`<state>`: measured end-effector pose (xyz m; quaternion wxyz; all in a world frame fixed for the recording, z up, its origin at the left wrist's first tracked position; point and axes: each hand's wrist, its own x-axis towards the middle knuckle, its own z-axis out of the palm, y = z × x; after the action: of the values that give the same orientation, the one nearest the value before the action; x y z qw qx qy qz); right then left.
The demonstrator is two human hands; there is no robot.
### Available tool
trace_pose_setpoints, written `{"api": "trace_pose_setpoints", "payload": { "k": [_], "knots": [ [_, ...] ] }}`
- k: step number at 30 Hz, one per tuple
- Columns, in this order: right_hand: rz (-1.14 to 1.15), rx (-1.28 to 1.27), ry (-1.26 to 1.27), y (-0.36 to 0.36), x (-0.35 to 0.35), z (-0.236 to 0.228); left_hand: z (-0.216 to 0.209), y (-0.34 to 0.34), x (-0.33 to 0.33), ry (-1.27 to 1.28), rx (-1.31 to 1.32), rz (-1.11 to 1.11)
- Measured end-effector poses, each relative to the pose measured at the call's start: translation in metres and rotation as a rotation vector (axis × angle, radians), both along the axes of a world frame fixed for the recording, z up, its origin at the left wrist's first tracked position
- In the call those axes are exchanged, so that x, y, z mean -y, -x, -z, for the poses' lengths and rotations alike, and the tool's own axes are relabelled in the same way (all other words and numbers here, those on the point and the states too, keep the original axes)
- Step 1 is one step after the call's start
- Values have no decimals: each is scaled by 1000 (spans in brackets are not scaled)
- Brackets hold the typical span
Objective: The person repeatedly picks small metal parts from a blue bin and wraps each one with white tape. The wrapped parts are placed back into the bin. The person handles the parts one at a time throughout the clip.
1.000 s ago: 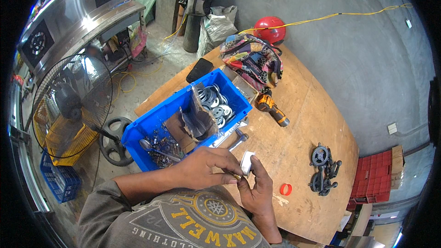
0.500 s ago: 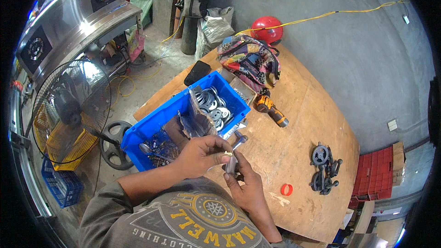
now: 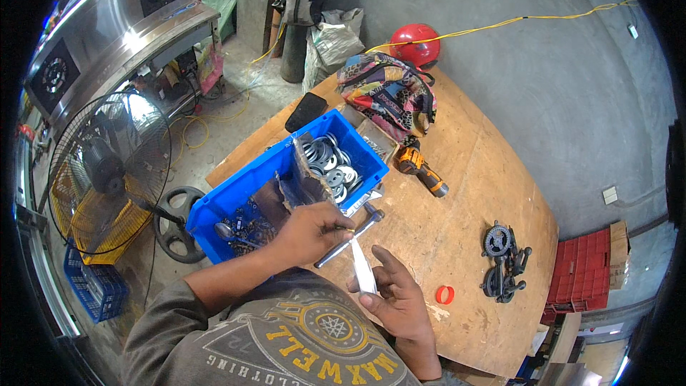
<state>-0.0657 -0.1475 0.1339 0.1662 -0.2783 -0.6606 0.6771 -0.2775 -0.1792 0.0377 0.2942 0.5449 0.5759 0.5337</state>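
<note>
Between my hands, above the near edge of the wooden table, is a narrow white flat piece [image 3: 363, 266], tapering towards its upper end; its exact kind is unclear. My left hand [image 3: 314, 234] is closed in a pinch at that upper end, with a small yellowish bit at the fingertips. Thumb and fingers of my right hand [image 3: 399, 294] grip the lower end, while its index finger points up, off the piece. Behind the hands lies a metal bar with a dark blunt head [image 3: 374, 212], like a hammer. A blue bin [image 3: 239, 184] stands just beyond my left hand.
Inside the bin are grey discs [image 3: 334, 164], a cardboard divider [image 3: 309, 175], small hardware and a spoon [image 3: 224, 230]. On the table [image 3: 479, 171] lie a cordless drill [image 3: 423, 169], a red ring [image 3: 444, 294], black wheeled parts [image 3: 500, 261] and a patterned bag [image 3: 389, 96]. A fan [image 3: 107, 171] stands left.
My right hand has moved down and right from my left, opening its index finger outward. More of the white piece now shows between them, and the metal bar is more exposed.
</note>
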Motion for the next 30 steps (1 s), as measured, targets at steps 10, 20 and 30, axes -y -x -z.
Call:
{"api": "trace_pose_setpoints", "payload": {
  "k": [10,20,30],
  "knots": [
    [-26,-217,155,-2,-9,-7,-7,-18,18,-112,-163,91],
    [77,-306,229,8,-33,3,-16,-20,26,-49,-345,291],
    [114,-329,120,26,-55,30,-30,-15,33,84,-7,299]
  ]
}}
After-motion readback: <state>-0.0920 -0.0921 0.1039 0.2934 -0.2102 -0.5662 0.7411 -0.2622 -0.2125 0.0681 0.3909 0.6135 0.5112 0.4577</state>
